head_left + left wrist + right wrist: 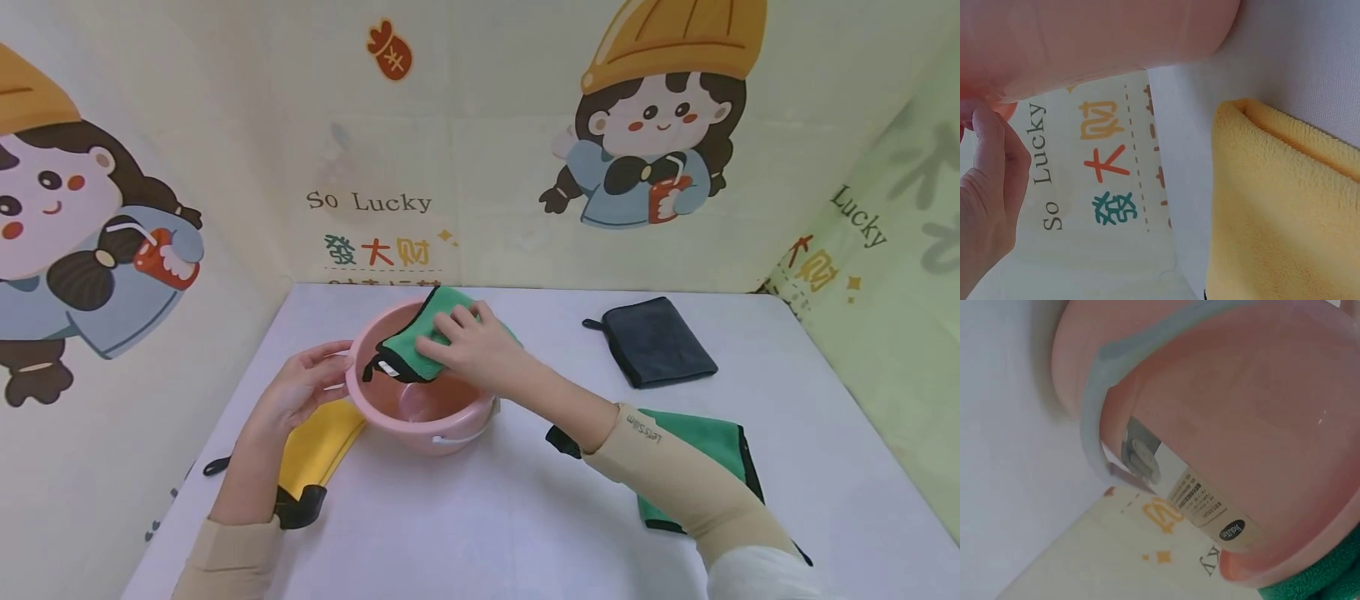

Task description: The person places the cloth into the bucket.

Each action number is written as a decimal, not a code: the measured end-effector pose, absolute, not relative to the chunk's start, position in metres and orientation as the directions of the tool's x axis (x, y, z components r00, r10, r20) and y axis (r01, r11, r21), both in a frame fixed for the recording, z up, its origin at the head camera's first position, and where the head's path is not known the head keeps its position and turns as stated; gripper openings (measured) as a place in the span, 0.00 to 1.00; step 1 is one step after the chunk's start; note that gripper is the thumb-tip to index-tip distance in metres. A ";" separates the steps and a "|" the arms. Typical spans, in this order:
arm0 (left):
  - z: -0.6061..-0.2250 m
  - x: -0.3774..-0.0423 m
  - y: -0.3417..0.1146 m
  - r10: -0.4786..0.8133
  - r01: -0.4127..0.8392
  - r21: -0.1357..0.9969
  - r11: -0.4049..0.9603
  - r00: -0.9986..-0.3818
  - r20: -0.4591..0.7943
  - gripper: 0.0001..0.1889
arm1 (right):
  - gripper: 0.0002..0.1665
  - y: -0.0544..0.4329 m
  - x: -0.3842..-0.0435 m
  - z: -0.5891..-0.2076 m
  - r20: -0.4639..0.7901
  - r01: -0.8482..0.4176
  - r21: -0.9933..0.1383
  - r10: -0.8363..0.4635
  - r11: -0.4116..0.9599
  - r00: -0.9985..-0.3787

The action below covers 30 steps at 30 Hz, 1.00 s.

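Note:
A pink plastic bucket [420, 433] stands on the white table, its white handle [1092, 412] hanging down the side. My left hand [302, 387] holds the bucket's left rim; in the left wrist view its fingers [991, 137] meet the rim. Over the opening, my right hand [474, 346] grips a green towel [408, 343] with black edging and a small white tag. Part of that towel [1316, 575] shows past the rim in the right wrist view, where the right hand is out of sight. A folded yellow towel [318, 446] lies beside the left forearm, partly covered.
A folded dark grey towel [660, 342] lies at the back right. Another green towel [697, 433] with black edging is partly under the right forearm. A printed cloth backdrop [495, 167] rises behind the table.

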<state>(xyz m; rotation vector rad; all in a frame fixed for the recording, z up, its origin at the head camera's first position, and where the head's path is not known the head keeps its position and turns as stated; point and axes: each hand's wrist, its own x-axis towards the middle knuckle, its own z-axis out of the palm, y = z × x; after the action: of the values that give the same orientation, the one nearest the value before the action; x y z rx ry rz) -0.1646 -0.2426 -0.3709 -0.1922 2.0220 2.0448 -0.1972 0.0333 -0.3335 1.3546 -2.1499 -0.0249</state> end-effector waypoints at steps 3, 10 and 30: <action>-0.371 -0.164 -0.243 0.091 -0.280 0.960 -0.009 -0.956 -0.278 0.30 | 0.12 0.028 -0.199 -0.337 0.440 -0.822 0.323 -0.843 0.469 -0.308; -0.371 -0.164 -0.243 0.089 -0.279 0.960 -0.009 -0.957 -0.277 0.29 | 0.18 0.016 -0.198 -0.338 0.254 -0.831 0.306 -0.881 0.464 -0.399; -0.372 -0.164 -0.243 0.092 -0.273 0.962 0.000 -0.958 -0.272 0.33 | 0.23 -0.013 -0.210 -0.352 -0.005 -0.859 0.217 -0.879 0.464 -0.476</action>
<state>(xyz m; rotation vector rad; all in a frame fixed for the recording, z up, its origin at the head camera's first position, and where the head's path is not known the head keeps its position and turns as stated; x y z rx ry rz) -0.1643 -0.2430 -0.3718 -0.1888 2.0203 2.0461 -0.2104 -0.0131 -0.3523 1.5461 -2.5942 -0.2894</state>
